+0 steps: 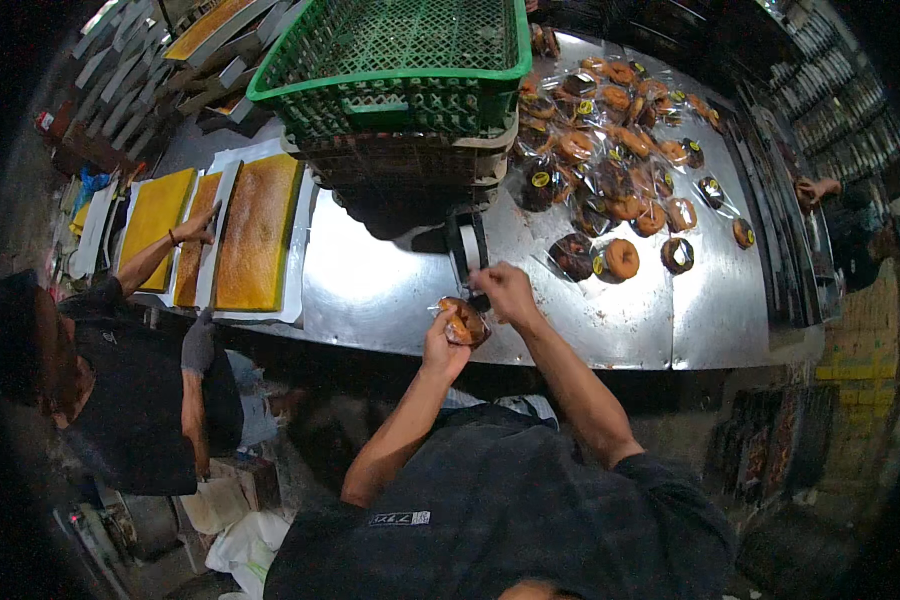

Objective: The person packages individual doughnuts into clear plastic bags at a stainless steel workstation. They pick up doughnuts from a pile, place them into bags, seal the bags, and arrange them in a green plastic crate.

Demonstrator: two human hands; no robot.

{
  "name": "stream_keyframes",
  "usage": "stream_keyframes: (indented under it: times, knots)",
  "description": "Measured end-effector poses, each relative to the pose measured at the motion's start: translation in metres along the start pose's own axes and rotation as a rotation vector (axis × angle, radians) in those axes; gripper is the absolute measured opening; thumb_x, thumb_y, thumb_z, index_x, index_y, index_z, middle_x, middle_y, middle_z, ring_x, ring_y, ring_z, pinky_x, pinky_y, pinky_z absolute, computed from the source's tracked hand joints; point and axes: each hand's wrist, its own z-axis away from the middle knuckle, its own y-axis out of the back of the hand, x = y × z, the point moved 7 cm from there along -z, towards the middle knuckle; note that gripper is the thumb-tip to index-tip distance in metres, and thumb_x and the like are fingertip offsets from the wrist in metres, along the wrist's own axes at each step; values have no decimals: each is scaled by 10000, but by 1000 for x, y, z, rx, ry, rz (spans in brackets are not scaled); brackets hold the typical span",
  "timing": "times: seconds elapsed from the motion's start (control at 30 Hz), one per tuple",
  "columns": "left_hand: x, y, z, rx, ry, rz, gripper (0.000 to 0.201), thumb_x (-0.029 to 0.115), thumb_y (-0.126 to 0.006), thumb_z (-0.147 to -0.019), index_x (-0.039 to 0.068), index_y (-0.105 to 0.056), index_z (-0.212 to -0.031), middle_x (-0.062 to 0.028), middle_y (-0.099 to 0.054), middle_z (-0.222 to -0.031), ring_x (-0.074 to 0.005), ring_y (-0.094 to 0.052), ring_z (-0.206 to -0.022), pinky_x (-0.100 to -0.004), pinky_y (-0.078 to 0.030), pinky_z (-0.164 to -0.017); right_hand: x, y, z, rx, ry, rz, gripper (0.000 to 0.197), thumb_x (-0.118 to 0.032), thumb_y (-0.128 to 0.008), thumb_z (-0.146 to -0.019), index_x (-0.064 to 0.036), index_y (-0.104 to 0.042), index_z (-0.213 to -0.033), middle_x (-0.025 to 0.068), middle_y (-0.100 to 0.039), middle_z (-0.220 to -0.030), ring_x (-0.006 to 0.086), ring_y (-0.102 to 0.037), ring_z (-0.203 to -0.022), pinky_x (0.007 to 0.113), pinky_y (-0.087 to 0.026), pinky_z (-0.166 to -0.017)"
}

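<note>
My left hand point(441, 348) is closed round a doughnut in a clear plastic bag point(460, 326), held just over the table's near edge. The bagged piece looks part golden and part dark brown. Close beside it, my right hand point(508, 290) has its fingers drawn together; what they pinch, if anything, is too small to make out. Right by those fingers stands a black device with a white roll or strip point(469, 248), perhaps a tape dispenser. Many bagged doughnuts point(622, 259), golden and dark, some with round yellow stickers, lie heaped to the right.
A green plastic crate point(390, 85) tops a stack on the metal table point(360, 285). On the left, a co-worker's hands hold a long straight strip point(217, 235) over yellow-brown sheet cakes point(260, 235). Another person's hand point(820, 190) shows at far right, near stacked trays point(840, 90).
</note>
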Motion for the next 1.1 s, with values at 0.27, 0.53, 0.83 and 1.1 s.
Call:
stream_keyframes:
  times: [0.27,0.53,0.83,1.1]
  knots:
    - [11,-33,16,114,162,27,277,253,-599,-968,82,-577,-1184,-77,-648,-1094,-231,-634,-1030,-420,-505,-937,37,11,46,-69,-34,178,338,-331,-656,-911,-7,-713,-833,206,-666,-831,324,-643,-794,433,-499,-708]
    - [70,-64,24,113,-25,-737,561,34,-696,-838,69,-472,-1352,-53,-578,-1131,-192,-587,-1027,-325,-483,-890,-53,27,49,-242,97,689,381,-370,-675,-891,0,-698,-804,200,-648,-822,355,-650,-824,451,-493,-713]
    - [46,-103,41,-281,440,-669,514,208,-692,-920,25,-479,-1351,-105,-608,-1202,-209,-618,-1096,-361,-522,-929,-86,42,49,-277,-4,405,353,-357,-806,-811,-26,-684,-827,49,-628,-813,161,-575,-757,308,-463,-688]
    - [74,-53,-12,25,161,-542,526,402,-459,-1031,23,-445,-1397,-126,-597,-1289,-271,-566,-1210,-425,-470,-982,-78,49,60,138,176,75,454,-232,-769,-858,-21,-591,-1218,197,-634,-1123,337,-638,-1040,372,-503,-851]
